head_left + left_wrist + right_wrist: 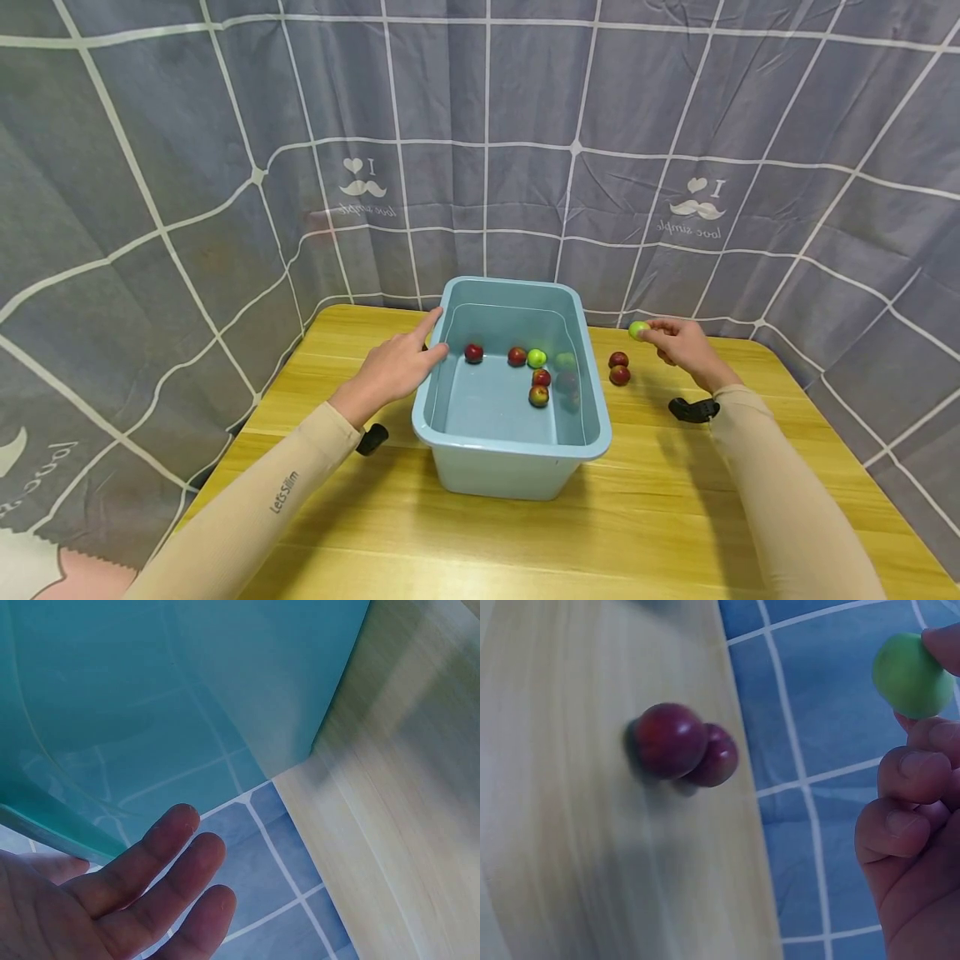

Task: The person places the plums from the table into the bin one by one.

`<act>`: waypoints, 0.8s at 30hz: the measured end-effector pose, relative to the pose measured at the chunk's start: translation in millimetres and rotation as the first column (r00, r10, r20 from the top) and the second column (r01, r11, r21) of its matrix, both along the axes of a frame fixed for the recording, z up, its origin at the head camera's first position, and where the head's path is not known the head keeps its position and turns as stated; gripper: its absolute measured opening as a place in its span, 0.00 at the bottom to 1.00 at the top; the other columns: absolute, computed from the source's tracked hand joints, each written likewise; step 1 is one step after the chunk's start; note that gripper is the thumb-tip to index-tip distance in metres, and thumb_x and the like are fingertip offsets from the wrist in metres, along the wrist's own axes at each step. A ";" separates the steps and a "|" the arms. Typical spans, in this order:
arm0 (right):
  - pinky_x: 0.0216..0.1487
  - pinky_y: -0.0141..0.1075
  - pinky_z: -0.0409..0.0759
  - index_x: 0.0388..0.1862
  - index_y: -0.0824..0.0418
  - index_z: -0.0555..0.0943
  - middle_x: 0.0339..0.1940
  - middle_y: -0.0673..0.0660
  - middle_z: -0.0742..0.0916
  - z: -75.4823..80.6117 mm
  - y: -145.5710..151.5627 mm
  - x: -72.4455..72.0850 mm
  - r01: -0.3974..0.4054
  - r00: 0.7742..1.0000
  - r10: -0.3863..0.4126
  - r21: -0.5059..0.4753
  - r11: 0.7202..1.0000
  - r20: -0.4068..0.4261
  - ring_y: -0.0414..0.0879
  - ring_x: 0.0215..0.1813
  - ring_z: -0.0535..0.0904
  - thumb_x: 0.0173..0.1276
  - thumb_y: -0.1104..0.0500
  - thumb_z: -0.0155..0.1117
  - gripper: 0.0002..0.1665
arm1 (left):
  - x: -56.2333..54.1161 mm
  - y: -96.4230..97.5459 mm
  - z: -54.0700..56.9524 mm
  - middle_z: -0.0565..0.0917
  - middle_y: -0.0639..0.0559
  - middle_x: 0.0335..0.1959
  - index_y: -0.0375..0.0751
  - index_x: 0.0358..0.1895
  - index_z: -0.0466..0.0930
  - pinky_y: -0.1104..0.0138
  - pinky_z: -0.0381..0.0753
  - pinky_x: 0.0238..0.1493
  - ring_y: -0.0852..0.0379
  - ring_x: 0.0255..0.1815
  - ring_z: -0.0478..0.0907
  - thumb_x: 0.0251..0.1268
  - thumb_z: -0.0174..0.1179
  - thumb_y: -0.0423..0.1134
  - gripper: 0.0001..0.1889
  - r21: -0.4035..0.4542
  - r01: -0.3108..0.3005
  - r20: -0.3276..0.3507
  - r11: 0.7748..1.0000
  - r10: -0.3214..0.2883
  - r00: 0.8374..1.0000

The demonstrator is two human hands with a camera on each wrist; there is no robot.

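Observation:
Between thumb and fingertips, my right hand (683,347) pinches a small green apple (913,676) above the right part of the table; its other fingers are curled. Two small red apples (672,741) sit against each other on the wood just left of that hand. My left hand (397,363) is at the left rim of a light blue plastic tub (513,451), thumb and index finger at the edge and the other fingers loosely extended along the outer wall. Inside the tub lie several red apples (473,353) and a green apple (536,358), mostly toward its right side.
The tub stands mid-table on a yellow wooden table (480,550). A grey-blue curtain (525,192) with white grid lines hangs close behind the table and along both sides. Black wrist devices show at the left sleeve (300,467) and the right sleeve (780,492).

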State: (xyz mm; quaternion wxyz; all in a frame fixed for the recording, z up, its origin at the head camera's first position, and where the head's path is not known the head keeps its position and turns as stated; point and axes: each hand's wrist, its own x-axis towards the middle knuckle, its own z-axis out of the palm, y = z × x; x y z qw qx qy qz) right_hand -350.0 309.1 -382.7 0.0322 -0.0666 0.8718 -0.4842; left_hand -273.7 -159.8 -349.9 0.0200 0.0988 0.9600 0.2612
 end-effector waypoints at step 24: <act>0.30 0.38 0.69 0.61 0.66 0.79 0.25 0.56 0.76 57.2 -29.8 -0.9 -0.077 0.993 0.082 0.059 0.995 -0.089 0.47 0.25 0.67 0.73 0.42 0.62 0.31 | -0.6 -0.4 -3.2 0.83 0.42 0.54 0.62 0.83 0.41 0.59 0.72 0.28 0.47 0.40 0.80 0.74 0.40 0.60 0.38 0.007 0.010 -0.014 1.000 -0.010 1.000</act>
